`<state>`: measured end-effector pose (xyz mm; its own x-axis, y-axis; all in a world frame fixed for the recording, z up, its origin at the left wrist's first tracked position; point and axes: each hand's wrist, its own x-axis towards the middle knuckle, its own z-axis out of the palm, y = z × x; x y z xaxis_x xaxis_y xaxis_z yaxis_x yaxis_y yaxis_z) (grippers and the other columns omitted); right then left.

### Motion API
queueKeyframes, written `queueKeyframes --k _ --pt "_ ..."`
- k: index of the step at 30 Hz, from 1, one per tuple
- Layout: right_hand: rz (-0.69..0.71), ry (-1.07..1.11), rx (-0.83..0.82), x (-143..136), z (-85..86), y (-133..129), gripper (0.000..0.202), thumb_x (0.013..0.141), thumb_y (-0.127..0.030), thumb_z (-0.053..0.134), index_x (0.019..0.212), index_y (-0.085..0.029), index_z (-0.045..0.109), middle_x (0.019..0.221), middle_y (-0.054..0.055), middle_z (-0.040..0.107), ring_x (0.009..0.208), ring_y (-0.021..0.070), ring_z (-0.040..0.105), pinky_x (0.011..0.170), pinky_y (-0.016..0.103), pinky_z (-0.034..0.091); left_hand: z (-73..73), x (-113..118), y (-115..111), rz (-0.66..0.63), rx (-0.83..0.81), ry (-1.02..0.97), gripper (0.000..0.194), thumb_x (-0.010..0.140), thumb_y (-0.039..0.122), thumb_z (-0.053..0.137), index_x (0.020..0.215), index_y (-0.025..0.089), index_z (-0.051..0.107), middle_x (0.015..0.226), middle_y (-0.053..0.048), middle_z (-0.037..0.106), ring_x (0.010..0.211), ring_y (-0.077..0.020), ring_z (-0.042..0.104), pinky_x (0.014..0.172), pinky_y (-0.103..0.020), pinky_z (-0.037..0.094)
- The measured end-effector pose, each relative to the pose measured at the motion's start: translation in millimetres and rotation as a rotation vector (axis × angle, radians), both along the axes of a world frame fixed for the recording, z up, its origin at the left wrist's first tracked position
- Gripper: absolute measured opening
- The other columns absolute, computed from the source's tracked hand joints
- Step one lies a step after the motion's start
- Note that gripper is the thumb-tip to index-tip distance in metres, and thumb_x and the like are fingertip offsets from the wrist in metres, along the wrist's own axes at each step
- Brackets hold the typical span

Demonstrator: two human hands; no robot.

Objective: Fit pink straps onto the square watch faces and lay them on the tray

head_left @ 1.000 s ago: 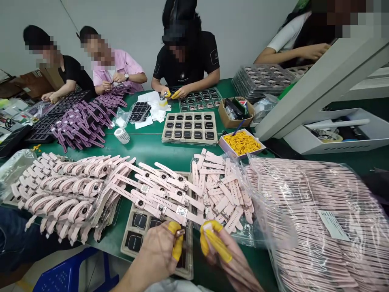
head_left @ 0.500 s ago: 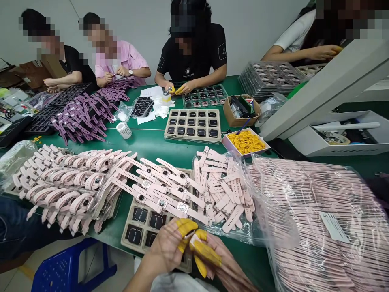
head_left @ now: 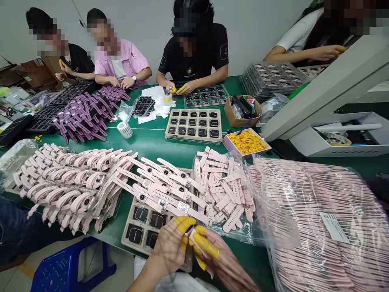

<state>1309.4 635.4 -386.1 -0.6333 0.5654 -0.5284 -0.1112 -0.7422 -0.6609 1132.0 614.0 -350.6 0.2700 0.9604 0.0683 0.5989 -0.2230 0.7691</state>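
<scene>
My left hand (head_left: 168, 247) and my right hand (head_left: 217, 259) meet at the near table edge, both wearing yellow finger cots. Together their fingertips pinch a small watch part (head_left: 189, 232), mostly hidden by the fingers. Just beyond lies a beige tray (head_left: 129, 225) of black watch bodies. A row of pink watches (head_left: 161, 190) lies across its far side. A heap of loose pink straps (head_left: 223, 190) on clear plastic lies just beyond my right hand.
A large bag of pink straps (head_left: 319, 231) fills the right, and a pile of pink watches (head_left: 63, 186) the left. Further off are a watch-body tray (head_left: 191, 140), a box of yellow finger cots (head_left: 246, 142), purple watches (head_left: 82, 117), a tape roll (head_left: 124, 129) and a white machine arm (head_left: 319, 85). Several co-workers sit opposite. A blue stool (head_left: 73, 267) stands below.
My two hands, apart a second ago with a piece in each, have come together and now pinch at one spot. The view has shifted slightly.
</scene>
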Motion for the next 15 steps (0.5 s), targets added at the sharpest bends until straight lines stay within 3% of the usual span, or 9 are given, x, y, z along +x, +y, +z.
queueKeyframes --k 2,5,10,15 --pt "-0.112 -0.002 -0.093 -2 -1.3 -2 0.035 0.08 -0.062 0.072 0.082 -0.028 0.066 0.051 -0.006 0.057 0.038 0.0092 0.037 0.04 0.022 0.028 -8.8 2 -7 0.04 0.002 0.035 0.052 0.097 0.015 0.042 0.149 0.019 0.048 0.134 -0.017 0.065 0.125 -0.027 0.064 0.105 -0.045 0.056" --pt "-0.121 0.003 -0.116 -6 -1.8 -3 0.035 0.072 -0.065 0.076 0.078 -0.032 0.068 0.047 -0.007 0.056 0.037 0.0107 0.036 0.038 0.023 0.028 -13.1 4 -13 0.056 0.006 0.056 0.054 0.098 0.016 0.044 0.152 0.019 0.044 0.134 -0.018 0.064 0.126 -0.0282 0.062 0.106 -0.046 0.055" --pt "-0.14 -0.021 -0.13 -8 0.3 -2 0.027 0.069 -0.064 0.077 0.068 -0.038 0.068 0.045 -0.007 0.053 0.036 0.0116 0.032 0.038 0.026 0.028 3.2 0 -9 0.005 -0.115 0.05 0.052 0.102 0.025 0.043 0.154 0.022 0.042 0.144 -0.018 0.055 0.132 -0.0295 0.058 0.107 -0.047 0.055" --pt "-0.076 -0.053 -0.087 -2 2.6 -2 0.025 0.068 -0.064 0.076 0.068 -0.041 0.067 0.044 -0.007 0.046 0.035 0.0117 0.027 0.038 0.027 0.029 20.6 -3 2 -0.103 -0.075 0.15 0.05 0.098 0.027 0.048 0.147 0.019 0.049 0.125 -0.017 0.063 0.12 -0.0318 0.061 0.099 -0.049 0.056"
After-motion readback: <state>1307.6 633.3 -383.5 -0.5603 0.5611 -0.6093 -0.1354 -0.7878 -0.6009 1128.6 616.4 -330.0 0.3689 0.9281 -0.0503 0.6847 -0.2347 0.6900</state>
